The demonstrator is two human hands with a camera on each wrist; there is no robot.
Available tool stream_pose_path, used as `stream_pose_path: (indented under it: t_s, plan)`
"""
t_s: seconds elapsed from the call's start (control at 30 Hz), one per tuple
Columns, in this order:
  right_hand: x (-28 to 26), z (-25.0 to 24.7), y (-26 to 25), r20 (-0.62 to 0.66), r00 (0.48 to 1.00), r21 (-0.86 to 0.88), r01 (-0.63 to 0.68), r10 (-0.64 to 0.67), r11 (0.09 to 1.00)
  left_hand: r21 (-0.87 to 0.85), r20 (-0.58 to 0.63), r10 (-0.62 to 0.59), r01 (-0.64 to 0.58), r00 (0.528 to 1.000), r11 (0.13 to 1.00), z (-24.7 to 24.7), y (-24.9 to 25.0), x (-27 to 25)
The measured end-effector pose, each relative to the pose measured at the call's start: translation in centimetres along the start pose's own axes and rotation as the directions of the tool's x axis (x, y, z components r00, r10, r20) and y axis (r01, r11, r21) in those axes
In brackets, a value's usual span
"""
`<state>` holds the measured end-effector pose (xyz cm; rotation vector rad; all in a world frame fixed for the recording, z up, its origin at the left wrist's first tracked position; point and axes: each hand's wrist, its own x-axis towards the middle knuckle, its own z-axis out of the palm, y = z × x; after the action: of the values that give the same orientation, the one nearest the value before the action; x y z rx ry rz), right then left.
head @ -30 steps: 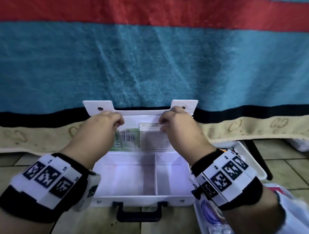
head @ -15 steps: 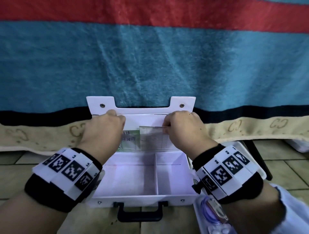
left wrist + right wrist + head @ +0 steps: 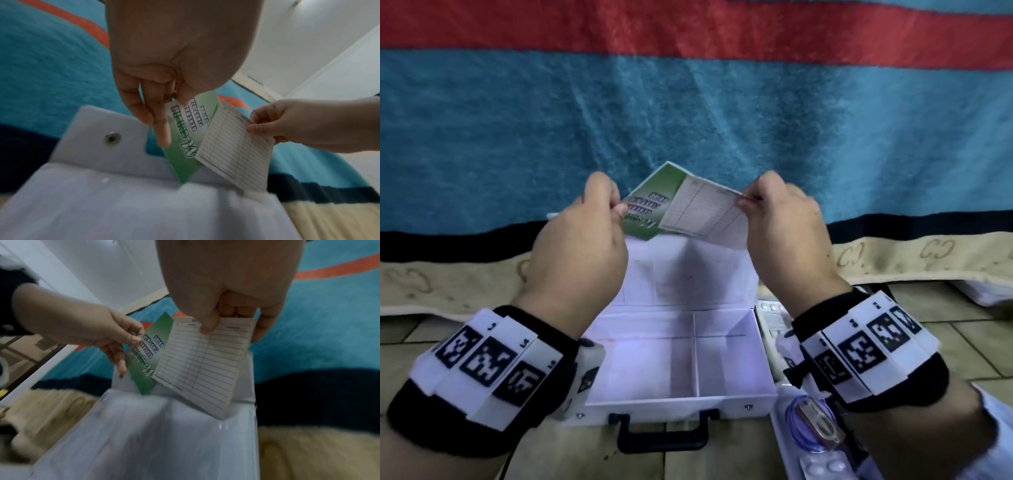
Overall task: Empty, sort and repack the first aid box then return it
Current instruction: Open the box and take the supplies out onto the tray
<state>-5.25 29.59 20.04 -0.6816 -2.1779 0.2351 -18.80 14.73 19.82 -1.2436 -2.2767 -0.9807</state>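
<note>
The green booklet [image 3: 645, 209] is pinched by the left hand [image 3: 582, 240], the lined card [image 3: 703, 214] by the right hand [image 3: 784, 226], above the box lid's top edge; both are judged light, thin and bendable, best taken by their upper edges.

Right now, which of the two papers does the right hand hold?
The white ruled record card, pinched by the right hand. The green first aid guide leaflet is in the left hand.
</note>
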Motion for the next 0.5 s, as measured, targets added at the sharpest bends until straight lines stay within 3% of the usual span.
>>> stream_pose_path:
  t_s: [0.2,0.37,0.5]
  plan:
    - [-1.6,-5.1,0.2,-0.14,0.983,0.182,-0.091,0.118,0.979,-0.361,-0.028,-0.059,0.045,0.998,0.931,0.0,3.5,-1.0]
    - [-5.5,-9.4,2.2,-0.228,0.955,0.129,-0.165,0.191,0.978,-0.582,0.216,-0.11,0.219,0.97,0.783,2.3,5.4,-2.6]
    - [-10.1,-13.4,4.4,-0.321,0.909,0.021,-0.272,0.264,0.962,-0.636,0.367,-0.03,0.275,0.93,0.721,4.4,7.4,-5.3]
